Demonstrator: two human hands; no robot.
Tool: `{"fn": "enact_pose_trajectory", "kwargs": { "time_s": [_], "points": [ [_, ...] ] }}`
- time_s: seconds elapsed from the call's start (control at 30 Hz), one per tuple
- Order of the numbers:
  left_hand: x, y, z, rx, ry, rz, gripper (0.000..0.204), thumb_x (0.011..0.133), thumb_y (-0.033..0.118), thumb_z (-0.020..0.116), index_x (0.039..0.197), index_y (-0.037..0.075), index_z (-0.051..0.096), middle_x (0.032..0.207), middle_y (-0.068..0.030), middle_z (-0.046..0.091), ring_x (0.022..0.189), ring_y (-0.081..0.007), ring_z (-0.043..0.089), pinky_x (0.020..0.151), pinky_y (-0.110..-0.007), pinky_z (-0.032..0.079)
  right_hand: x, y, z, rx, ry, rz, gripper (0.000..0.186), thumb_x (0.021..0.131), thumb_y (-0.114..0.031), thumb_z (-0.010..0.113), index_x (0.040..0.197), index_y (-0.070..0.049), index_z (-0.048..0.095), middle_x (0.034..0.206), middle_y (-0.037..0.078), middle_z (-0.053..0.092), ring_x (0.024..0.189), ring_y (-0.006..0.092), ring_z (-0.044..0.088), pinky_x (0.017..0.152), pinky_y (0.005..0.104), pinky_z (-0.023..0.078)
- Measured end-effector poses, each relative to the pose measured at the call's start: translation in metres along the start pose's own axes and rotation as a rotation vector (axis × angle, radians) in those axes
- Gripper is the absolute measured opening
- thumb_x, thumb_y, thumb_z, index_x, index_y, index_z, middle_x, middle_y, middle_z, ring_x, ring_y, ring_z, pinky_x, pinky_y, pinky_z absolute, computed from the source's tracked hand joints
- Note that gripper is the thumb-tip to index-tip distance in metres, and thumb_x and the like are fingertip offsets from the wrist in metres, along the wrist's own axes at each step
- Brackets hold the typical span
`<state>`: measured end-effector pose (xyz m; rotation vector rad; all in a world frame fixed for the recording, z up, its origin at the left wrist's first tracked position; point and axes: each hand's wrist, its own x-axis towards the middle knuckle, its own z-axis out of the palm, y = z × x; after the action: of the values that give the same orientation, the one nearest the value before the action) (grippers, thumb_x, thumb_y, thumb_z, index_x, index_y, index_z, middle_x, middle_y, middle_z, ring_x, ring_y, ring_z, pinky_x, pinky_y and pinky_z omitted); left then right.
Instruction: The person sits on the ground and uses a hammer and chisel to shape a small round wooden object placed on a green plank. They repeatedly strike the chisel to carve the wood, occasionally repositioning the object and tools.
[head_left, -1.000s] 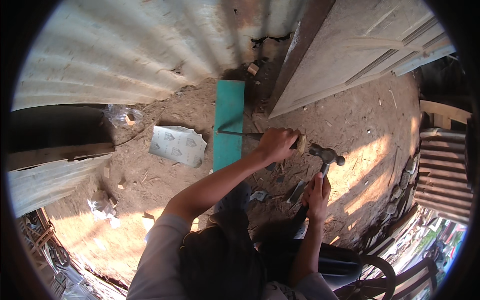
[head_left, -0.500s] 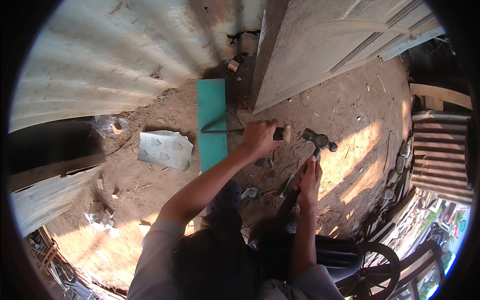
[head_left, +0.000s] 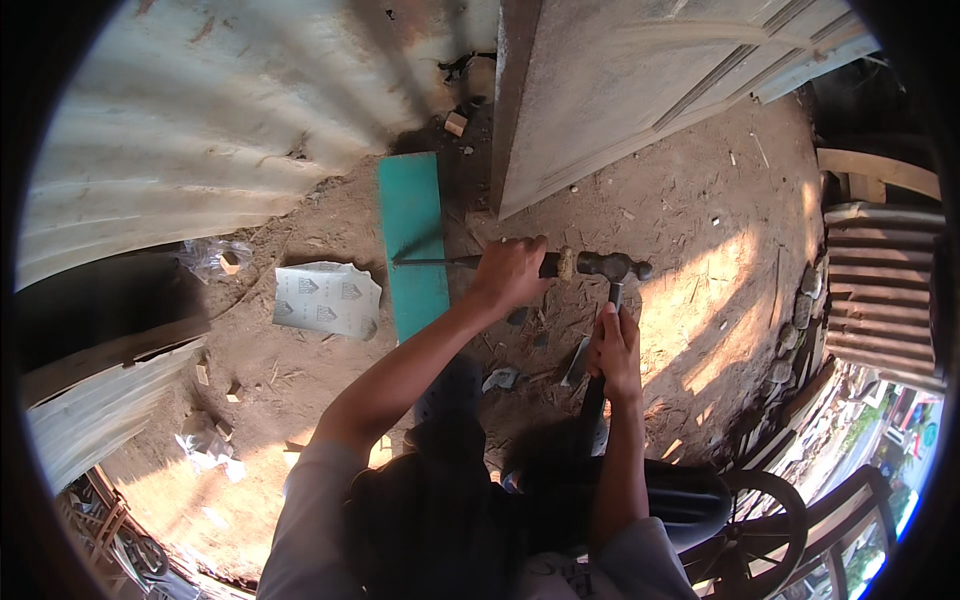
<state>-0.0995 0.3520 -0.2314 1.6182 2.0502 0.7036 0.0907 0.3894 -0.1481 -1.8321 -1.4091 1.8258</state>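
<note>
My left hand (head_left: 508,277) is wrapped around the dark handle of a long thin chisel (head_left: 440,262). Its blade reaches left over a flat green board (head_left: 410,205), with the tip at the board's left part; a shadow falls beside it. The handle's frayed, pale butt end sticks out to the right of my fist. My right hand (head_left: 614,352) grips a ball-peen hammer (head_left: 617,268) by its dark shaft. The hammer's flat face meets the chisel's butt end, or is right up against it. The rounded peen points right.
A grey panelled door leaf (head_left: 640,110) stands on the dirt at the upper right. Corrugated metal sheeting (head_left: 200,110) closes off the upper left. Printed paper (head_left: 325,300) lies left of the board. A spoked wheel (head_left: 765,525) is at the lower right, small wood offcuts (head_left: 455,124) on the ground.
The hammer has swung left, from a gap off the chisel to its butt end. My left hand keeps its grip on the chisel. The whole view has shifted slightly.
</note>
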Motion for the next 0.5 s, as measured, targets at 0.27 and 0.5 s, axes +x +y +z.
{"fn": "enact_pose_trajectory", "kwargs": {
  "time_s": [0.27, 0.5],
  "points": [
    [0.000, -0.004, 0.004, -0.007, 0.011, -0.007, 0.038, 0.067, 0.024, 0.078, 0.089, 0.001, 0.059, 0.075, -0.0152, 0.067, 0.073, -0.0299, 0.069, 0.062, -0.039, 0.055, 0.008, -0.002, 0.004, 0.061, 0.075, -0.026, 0.033, 0.102, -0.038, 0.042, 0.081, -0.013, 0.040, 0.055, -0.004, 0.030, 0.038, 0.0064, 0.028, 0.034, 0.0242, 0.025],
    [0.003, -0.005, 0.012, 0.051, -0.014, -0.017, 0.036, 0.067, 0.022, 0.079, 0.088, 0.002, 0.058, 0.074, -0.0144, 0.066, 0.068, -0.0280, 0.068, 0.060, -0.037, 0.054, 0.018, 0.002, 0.003, 0.008, 0.089, -0.052, 0.033, 0.102, -0.039, 0.042, 0.081, -0.013, 0.039, 0.056, -0.004, 0.031, 0.039, 0.0066, 0.028, 0.034, 0.0252, 0.025]
  ]
}}
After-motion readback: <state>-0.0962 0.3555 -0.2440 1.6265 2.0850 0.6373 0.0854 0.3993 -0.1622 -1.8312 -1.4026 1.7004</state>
